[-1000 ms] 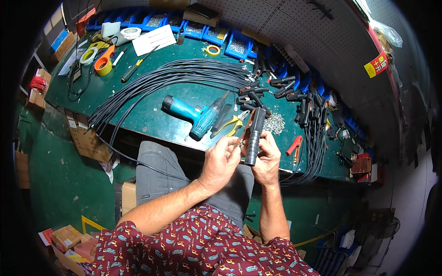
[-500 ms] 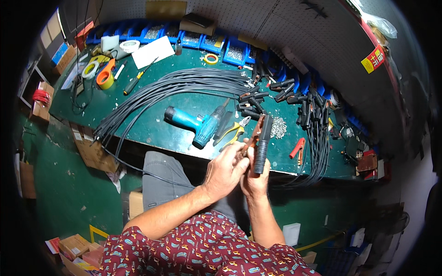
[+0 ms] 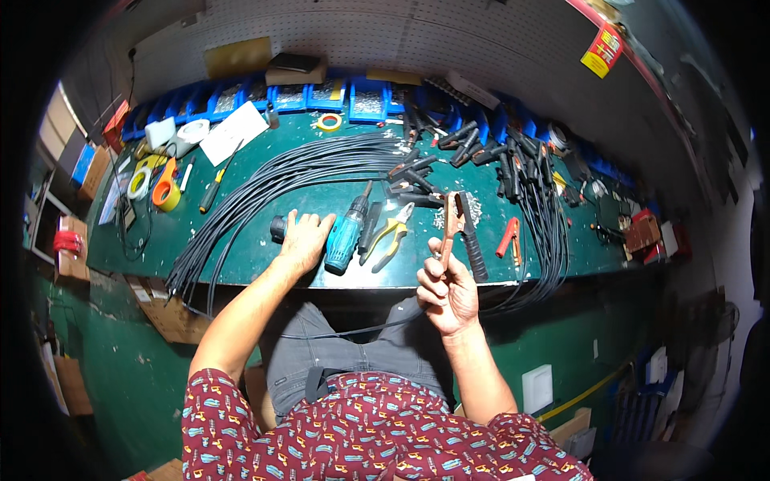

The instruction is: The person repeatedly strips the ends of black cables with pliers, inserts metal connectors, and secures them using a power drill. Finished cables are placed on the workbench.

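Note:
My left hand is wrapped over the handle of a teal cordless drill, which lies on the green bench with its bit pointing away from me. Raised near the front edge, my right hand grips a cable clamp with copper-coloured jaws and a black ribbed handle. From that hand a black cable runs left across my lap. Between my hands lie yellow-and-black pliers and a dark flat bar. Behind the clamp is a pile of small metal fasteners, partly hidden.
A bundle of black cables arcs across the bench's left half. More black clamps with hanging cables lie at the right, beside a red clamp. Blue parts bins line the back. A screwdriver and tape rolls lie left.
My left hand has left the clamp and moved left onto the drill's handle. The clamp stays in my right hand, now turned with its copper side towards the left. The view has shifted.

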A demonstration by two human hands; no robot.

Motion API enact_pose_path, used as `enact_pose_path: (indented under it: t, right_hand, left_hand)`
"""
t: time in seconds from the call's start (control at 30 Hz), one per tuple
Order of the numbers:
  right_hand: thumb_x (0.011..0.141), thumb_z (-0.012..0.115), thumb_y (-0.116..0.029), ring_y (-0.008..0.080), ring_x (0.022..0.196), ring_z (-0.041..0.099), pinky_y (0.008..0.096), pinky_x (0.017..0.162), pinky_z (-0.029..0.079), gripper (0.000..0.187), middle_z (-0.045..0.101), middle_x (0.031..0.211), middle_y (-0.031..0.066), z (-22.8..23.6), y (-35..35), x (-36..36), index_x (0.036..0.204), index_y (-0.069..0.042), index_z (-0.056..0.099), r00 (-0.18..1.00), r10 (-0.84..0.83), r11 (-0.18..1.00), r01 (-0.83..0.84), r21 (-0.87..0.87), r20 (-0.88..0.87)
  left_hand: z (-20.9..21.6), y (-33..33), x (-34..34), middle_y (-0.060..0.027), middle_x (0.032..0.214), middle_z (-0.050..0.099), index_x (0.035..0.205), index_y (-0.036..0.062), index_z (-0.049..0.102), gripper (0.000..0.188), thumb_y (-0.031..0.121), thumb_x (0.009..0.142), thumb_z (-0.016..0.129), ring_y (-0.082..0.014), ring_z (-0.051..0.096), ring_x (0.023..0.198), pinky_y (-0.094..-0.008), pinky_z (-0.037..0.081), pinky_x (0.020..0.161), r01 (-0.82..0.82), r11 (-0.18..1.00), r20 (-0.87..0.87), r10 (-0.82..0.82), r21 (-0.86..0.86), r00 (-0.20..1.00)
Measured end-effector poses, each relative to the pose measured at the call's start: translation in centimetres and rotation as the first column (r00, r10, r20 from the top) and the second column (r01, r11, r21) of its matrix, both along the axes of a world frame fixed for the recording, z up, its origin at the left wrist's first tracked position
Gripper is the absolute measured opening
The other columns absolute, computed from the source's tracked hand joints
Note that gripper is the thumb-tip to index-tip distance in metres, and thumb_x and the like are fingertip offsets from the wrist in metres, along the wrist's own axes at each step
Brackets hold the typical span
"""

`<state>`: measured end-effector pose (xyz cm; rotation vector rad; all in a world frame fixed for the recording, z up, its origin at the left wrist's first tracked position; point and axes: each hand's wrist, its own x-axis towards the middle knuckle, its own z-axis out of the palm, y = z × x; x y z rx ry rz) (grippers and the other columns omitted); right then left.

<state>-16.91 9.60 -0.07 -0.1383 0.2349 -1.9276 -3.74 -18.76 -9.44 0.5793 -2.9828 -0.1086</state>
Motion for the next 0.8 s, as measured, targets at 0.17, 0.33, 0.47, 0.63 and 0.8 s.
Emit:
enact_pose_path:
  t: [0.17, 0.33, 0.47, 0.63, 0.8]
  right_hand:
    - [0.109, 0.046, -0.022, 0.0095, 0.064, 0.041, 0.0208, 0.048, 0.038, 0.038, 0.044, 0.08, 0.0025, 0.0, 0.5, -0.4, 0.139, -0.001, 0.054, 0.998, 0.041, 0.996, -0.037, -0.081, 0.055]
    - [0.109, 0.045, -0.021, 0.0097, 0.065, 0.041, 0.021, 0.048, 0.038, 0.037, 0.044, 0.08, 0.0026, -0.1, 1.4, -0.8, 0.14, -0.001, 0.053, 0.999, 0.029, 0.996, -0.025, -0.083, 0.038]
    - [0.11, 0.045, -0.021, 0.0096, 0.065, 0.041, 0.0206, 0.047, 0.038, 0.036, 0.044, 0.08, 0.0029, -0.1, 1.3, -0.7, 0.139, -0.001, 0.053, 0.998, 0.044, 0.997, -0.041, -0.071, 0.041]
    - [0.108, 0.049, -0.02, 0.0095, 0.063, 0.042, 0.0213, 0.047, 0.039, 0.037, 0.048, 0.079, 0.004, 0.4, 0.9, 0.0, 0.139, 0.0, 0.054, 0.997, 0.063, 0.998, -0.062, -0.03, 0.051]
    - [0.11, 0.047, -0.022, 0.0096, 0.063, 0.043, 0.0204, 0.047, 0.039, 0.038, 0.049, 0.08, 0.0047, 0.8, 1.2, 0.4, 0.14, 0.0, 0.055, 0.997, 0.079, 0.997, -0.079, -0.013, -0.015]
  left_hand:
    - [0.5, -1.2, 0.2, -0.0153, 0.109, 0.067, 0.134, 0.0083, 0.053, 0.063, 0.002, 0.074, 0.071, -0.0362, 0.061, 0.11, -0.0547, 0.041, 0.095, 0.064, 0.996, -0.05, -0.061, 0.069, 0.997]
    - [6.4, 2.7, 4.9, -0.0157, 0.122, 0.069, 0.131, 0.0056, 0.06, 0.054, 0.008, 0.08, 0.078, -0.0353, 0.065, 0.113, -0.0444, 0.052, 0.095, 0.084, 0.845, -0.373, 0.142, 0.528, 0.917]
    - [8.1, 8.3, 10.7, -0.0053, 0.107, 0.073, 0.123, 0.0049, 0.067, 0.038, 0.024, 0.091, 0.079, -0.0227, 0.07, 0.092, -0.0358, 0.057, 0.084, 0.135, 0.371, -0.307, 0.458, 0.919, 0.834]
    - [9.3, 11.5, 12.8, -0.0061, 0.08, 0.064, 0.113, -0.0022, 0.066, 0.059, 0.048, 0.086, 0.08, -0.0206, 0.064, 0.079, -0.0382, 0.055, 0.08, 0.215, -0.277, -0.085, 0.416, 0.937, 0.905]
    - [9.4, 11.7, 12.1, -0.0066, 0.078, 0.064, 0.114, -0.0027, 0.065, 0.058, 0.045, 0.085, 0.082, -0.0215, 0.065, 0.078, -0.0389, 0.057, 0.079, 0.196, -0.34, -0.049, 0.396, 0.92, 0.917]
